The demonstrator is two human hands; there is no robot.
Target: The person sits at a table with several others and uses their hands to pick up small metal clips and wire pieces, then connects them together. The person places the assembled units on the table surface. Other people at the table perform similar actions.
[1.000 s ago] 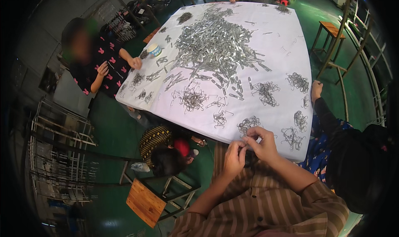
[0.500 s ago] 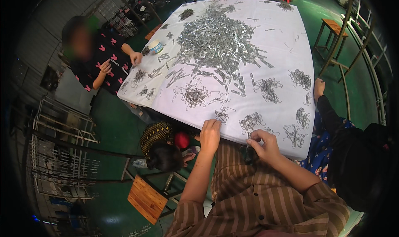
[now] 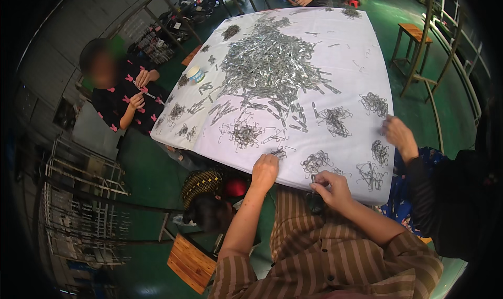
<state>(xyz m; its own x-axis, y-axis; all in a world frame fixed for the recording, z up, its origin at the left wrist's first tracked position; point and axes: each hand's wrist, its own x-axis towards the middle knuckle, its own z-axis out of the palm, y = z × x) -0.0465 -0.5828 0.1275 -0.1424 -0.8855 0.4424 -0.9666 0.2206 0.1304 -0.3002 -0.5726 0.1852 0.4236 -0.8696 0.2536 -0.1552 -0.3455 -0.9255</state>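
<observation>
My left hand (image 3: 265, 171) is at the near table edge, fingers bent and pressed together at a small pile of bent wire hooks (image 3: 278, 152). Its fingertips partly cover that pile, and whatever they grip is hidden. Beside it, my right hand (image 3: 334, 189) is closed in a pinch between thumb and forefinger over the edge. Something small and dark shows at its fingertips, too small to name. A dark object (image 3: 315, 203) sits just below that hand, against my striped clothing. Another pile of wire hooks (image 3: 316, 164) lies just beyond my right hand.
A big heap of flat metal pieces (image 3: 270, 63) covers the middle of the white-topped table (image 3: 346, 37). Several hook piles lie around it, with a small tub (image 3: 195, 74) at the left. A co-worker's hand (image 3: 401, 136) reaches in from the right; another person (image 3: 133, 92) works at the left. A wooden stool (image 3: 191, 262) stands below.
The co-worker's hand at the right has come off the table's side edge and over the piles. At the left, the other person's hands have drawn together. My own hands have barely moved.
</observation>
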